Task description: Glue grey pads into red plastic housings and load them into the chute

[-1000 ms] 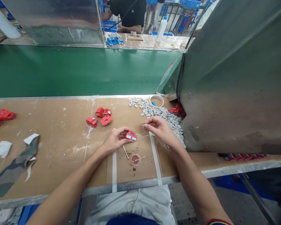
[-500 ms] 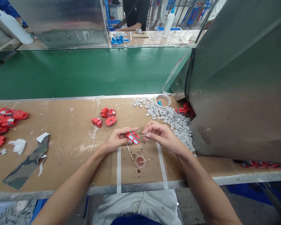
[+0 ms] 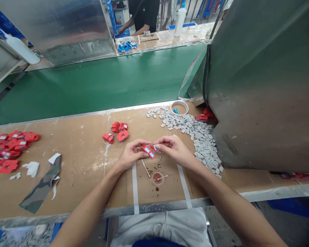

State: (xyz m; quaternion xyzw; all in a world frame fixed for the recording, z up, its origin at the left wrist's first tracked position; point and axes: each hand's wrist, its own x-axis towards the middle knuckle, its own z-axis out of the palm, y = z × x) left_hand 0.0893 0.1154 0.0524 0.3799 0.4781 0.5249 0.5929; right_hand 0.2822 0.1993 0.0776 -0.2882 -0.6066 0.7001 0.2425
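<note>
My left hand point(image 3: 133, 153) is closed around a red plastic toy part point(image 3: 149, 151) with light-coloured panels and a grey band. Against its right end, the thumb and fingers of my right hand point(image 3: 170, 146) pinch a small grey piece point(image 3: 155, 146), partly hidden by the fingertips. Below the hands stands a small clear cup point(image 3: 158, 178) of reddish-brown liquid, a thin stick point(image 3: 162, 177) resting in it. A cotton swab point(image 3: 145, 168) lies to its left, among dark crumbs and drops.
Many small grey tiles point(image 3: 204, 145) spread at the right, near a tape roll point(image 3: 179, 108). Several red parts point(image 3: 122, 136) sit ahead; more are heaped point(image 3: 14, 145) far left, near a camouflage strip point(image 3: 42, 185). A metal panel point(image 3: 260, 89) bounds the right. Across the green belt point(image 3: 98, 84), a person works.
My right hand has moved left, bringing the small grey piece up against the red part. My left hand still holds that part. The camera view has tilted slightly.
</note>
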